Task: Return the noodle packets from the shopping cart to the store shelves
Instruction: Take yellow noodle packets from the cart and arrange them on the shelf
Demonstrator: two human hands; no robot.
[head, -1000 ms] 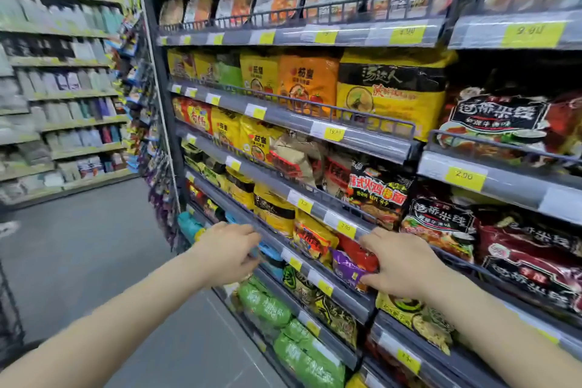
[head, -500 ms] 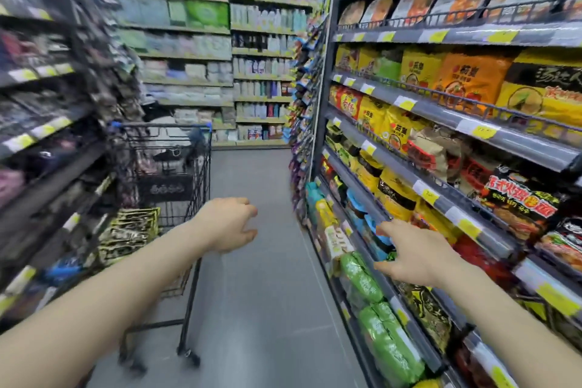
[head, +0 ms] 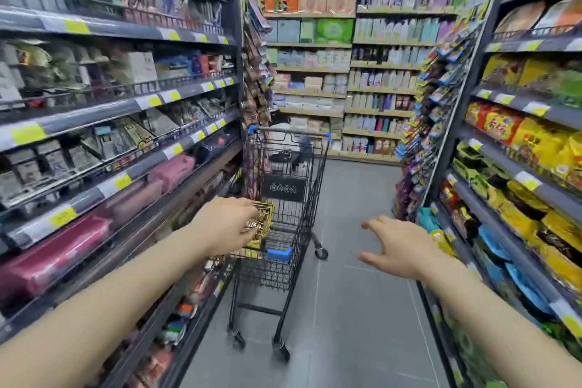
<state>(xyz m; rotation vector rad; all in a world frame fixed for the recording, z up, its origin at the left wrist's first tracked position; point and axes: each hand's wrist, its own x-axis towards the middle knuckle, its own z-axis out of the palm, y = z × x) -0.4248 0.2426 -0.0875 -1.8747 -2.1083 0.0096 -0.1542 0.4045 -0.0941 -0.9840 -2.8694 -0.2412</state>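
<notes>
— What are the hands doing?
— The left hand point(head: 225, 225) reaches into the shopping cart point(head: 285, 198), fingers on the gold noodle packets point(head: 259, 224); whether its grip has closed I cannot tell. The right hand point(head: 398, 247) hovers spread and empty.
— And the room?
— A narrow aisle with a grey tiled floor point(head: 346, 309). Noodle shelves point(head: 519, 173) run along the right, other goods line the left shelves point(head: 110, 123).

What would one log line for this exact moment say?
phase: fetching from cart | left hand: over gold noodle packets, grip unclear | right hand: open, empty | shopping cart: in aisle
</notes>
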